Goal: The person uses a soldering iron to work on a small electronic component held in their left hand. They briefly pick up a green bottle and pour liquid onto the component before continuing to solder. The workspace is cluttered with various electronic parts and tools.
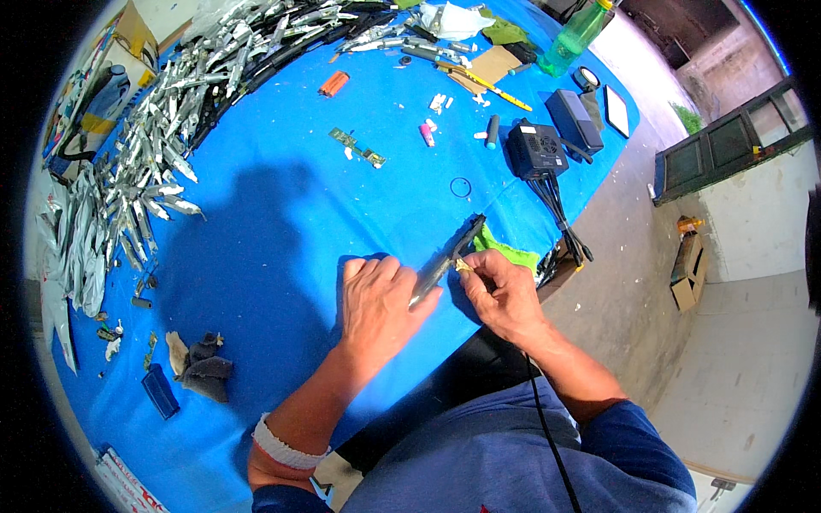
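A slim, dark grey, stick-like piece (434, 275) slants over the blue cloth near the table's front edge, its black end pointing away to the right. My left hand (376, 301) grips its near end, thumb along the side and fingers curled over. Close by its far half, my right hand (506, 297) pinches a small yellowish scrap (463, 266) between thumb and fingertips. Whether that scrap is attached to the stick-like piece I cannot tell. A bright green cloth (511, 253) lies just beyond my right hand.
Slender silver and black pieces (158, 141) are heaped along the left and far edges. A black box with cables (537, 150), a green bottle (575, 41), a yellow knife (492, 85) and a circuit board (357, 147) lie farther off. Grey rag (207, 368) and blue block (160, 392) sit left.
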Available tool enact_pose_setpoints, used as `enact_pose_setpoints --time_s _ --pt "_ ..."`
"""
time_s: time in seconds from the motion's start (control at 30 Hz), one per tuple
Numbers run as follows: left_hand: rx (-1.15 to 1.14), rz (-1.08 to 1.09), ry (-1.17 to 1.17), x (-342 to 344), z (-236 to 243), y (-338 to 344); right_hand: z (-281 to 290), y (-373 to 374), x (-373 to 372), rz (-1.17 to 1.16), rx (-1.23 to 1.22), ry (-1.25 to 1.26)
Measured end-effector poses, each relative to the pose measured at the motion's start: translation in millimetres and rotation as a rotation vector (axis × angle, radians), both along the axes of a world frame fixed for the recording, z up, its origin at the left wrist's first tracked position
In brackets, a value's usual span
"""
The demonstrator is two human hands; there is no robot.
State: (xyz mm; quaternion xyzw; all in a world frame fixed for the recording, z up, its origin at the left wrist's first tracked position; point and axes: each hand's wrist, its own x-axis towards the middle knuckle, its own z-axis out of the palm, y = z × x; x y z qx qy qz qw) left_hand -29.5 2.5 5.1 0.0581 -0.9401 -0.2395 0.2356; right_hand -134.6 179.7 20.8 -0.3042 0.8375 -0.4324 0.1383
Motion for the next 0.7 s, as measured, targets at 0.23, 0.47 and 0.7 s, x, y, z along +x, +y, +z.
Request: enact_pose_setpoints --time_s 0.23,0.47,0.7 --pt "-0.005 -0.005 0.014 0.0 -0.3 -0.6 -6.1 -3.4 5.0 -0.025 -0.069 0.076" --pt "0.005 -0.009 0.002 0.1 0.3 -0.4 -5.8 -5.6 6.4 -0.002 -0.106 0.128" --pt "0.011 -0.013 -0.006 0.1 -0.4 -0.7 -9.1 -10.8 14.8 -0.015 -0.166 0.078"
